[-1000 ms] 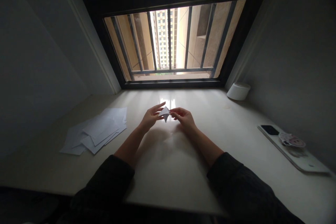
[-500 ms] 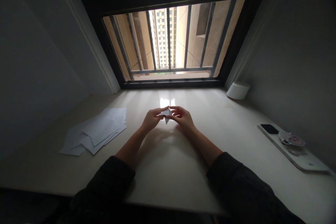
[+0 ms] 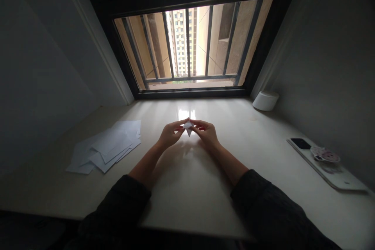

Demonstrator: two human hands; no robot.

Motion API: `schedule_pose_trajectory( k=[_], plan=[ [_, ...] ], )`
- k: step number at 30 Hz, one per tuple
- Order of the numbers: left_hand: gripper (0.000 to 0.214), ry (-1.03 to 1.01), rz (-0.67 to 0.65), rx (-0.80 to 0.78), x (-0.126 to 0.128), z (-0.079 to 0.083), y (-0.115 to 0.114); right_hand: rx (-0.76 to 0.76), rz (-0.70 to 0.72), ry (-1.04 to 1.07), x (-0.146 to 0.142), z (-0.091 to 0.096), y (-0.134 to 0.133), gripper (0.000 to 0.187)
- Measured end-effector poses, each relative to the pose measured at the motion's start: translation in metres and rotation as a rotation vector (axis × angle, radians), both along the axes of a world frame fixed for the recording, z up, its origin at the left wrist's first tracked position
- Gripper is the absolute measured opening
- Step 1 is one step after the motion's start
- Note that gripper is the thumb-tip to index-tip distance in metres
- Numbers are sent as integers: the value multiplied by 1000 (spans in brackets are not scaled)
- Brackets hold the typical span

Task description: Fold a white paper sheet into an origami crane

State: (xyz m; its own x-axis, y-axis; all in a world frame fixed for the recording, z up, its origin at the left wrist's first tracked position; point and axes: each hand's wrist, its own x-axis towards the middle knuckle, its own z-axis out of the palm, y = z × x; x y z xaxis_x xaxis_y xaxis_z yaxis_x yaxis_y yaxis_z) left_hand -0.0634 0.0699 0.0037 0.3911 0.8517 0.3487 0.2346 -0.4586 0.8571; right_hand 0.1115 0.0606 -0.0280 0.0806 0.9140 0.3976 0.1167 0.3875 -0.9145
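Note:
A small folded piece of white paper (image 3: 188,127) is held in the air above the pale glossy desk (image 3: 187,199), its point facing down. My left hand (image 3: 171,134) pinches its left side between thumb and fingers. My right hand (image 3: 206,133) grips the right side the same way. Much of the paper is hidden behind my fingers, and neither hand touches the desk.
Loose white paper sheets (image 3: 104,147) lie in a pile at the left of the desk. A phone (image 3: 325,160) with a sticker lies at the right, and a white round container (image 3: 265,100) stands by the back right corner. A barred window (image 3: 190,45) rises behind the desk.
My hands have come closer together on the paper, and less of it shows between them. The paper's point now faces more directly down.

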Motion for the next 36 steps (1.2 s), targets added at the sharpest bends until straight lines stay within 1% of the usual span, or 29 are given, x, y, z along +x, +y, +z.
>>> schedule_pose_trajectory(
  k=[4, 8, 14, 19, 22, 25, 27, 29, 34, 36],
  plan=[
    [47, 56, -13, 63, 0, 4, -6, 1, -34, 0, 1, 1, -1, 32],
    [50, 91, 33, 90, 2, 5, -8, -3, -40, -29, 1, 1, -1, 32],
    [41, 137, 113, 109, 3, 6, -9, 11, -20, -32, 1, 2, -2, 30],
    [37, 182, 122, 168, 3, 6, -9, 5, -24, -35, -1, 1, -1, 33],
    [36, 210, 181, 254, 3, 4, -8, -2, -24, -44, -1, -1, 0, 34],
    [33, 221, 248, 414, 3, 2, -8, -8, -39, -48, -1, -2, 1, 34],
    [27, 195, 246, 495, 3, 1, -8, -12, -48, -49, 0, -2, 1, 33],
    [22, 164, 228, 529, 4, 2, -9, -15, -44, -39, 0, -2, 1, 32],
    [18, 135, 179, 549, 5, 6, -14, -46, -23, 29, 0, -3, 2, 34],
    [25, 133, 171, 536, 5, 9, -16, -70, -35, 71, 0, -4, 4, 36]
  ],
)
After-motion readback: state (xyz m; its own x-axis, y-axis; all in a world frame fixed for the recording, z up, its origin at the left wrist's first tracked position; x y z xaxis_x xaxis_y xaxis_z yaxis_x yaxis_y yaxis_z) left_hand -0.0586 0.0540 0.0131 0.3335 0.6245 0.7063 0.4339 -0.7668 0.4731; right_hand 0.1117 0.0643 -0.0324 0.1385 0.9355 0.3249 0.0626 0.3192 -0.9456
